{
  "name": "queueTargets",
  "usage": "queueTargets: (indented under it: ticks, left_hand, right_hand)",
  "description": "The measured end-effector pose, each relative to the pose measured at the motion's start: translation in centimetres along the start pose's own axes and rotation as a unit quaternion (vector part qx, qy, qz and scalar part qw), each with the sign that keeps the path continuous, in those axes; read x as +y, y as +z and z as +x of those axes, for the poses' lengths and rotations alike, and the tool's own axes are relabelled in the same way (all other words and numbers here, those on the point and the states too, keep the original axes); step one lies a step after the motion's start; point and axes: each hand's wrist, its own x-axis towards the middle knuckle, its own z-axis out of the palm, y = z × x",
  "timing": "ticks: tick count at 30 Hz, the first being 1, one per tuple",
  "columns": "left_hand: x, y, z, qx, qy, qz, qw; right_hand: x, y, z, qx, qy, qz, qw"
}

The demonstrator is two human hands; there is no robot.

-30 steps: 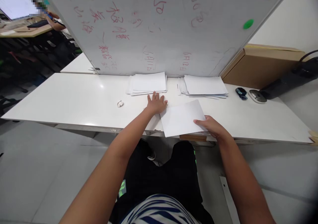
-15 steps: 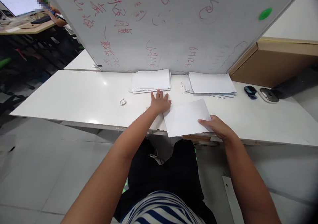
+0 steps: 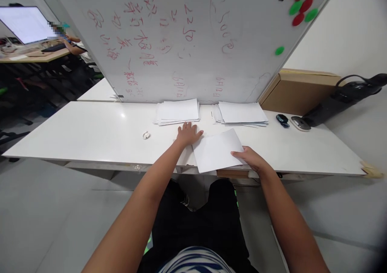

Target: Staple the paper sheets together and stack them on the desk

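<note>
Now left hand (image 3: 188, 133) flat on table (image 3: 90, 132); right hand (image 3: 249, 158) pinning sheet (image 3: 216, 154).

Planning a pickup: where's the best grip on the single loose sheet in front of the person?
Probably the near edge of the sheet: it overhangs the table front, so fingers can pinch it from below and above, coming from the person's side. Elsewhere it lies flat.

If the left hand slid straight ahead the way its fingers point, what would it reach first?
Most likely the left paper stack. The left hand lies flat on the table, fingers aimed at the stack's near edge, with only bare tabletop between, as far as this view shows.
</note>
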Motion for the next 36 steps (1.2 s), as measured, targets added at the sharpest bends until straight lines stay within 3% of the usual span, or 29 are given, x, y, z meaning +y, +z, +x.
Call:
queueTargets:
  ticks: [11, 21, 30, 36]
  left_hand:
    - [-0.7, -0.4, -0.4, 0.077, 0.028, -0.118, 0.990]
    - [-1.0, -1.0, -0.7, 0.082, 0.034, -0.220, 0.971]
    - [-1.4, -1.5, -1.3, 0.082, 0.037, -0.339, 0.937]
    - [-1.8, -1.8, -1.9, 0.056, 0.013, -0.438, 0.897]
  right_hand:
    - [-0.7, 0.5, -0.6, 0.005, -0.011, -0.011, 1.000]
    - [-0.6, 0.4, -0.8, 0.004, -0.019, -0.003, 1.000]
    - [-0.1, 0.2, -0.2, 0.008, -0.020, 0.009, 1.000]
    - [-0.2, 0.4, -0.3, 0.006, -0.020, 0.003, 1.000]
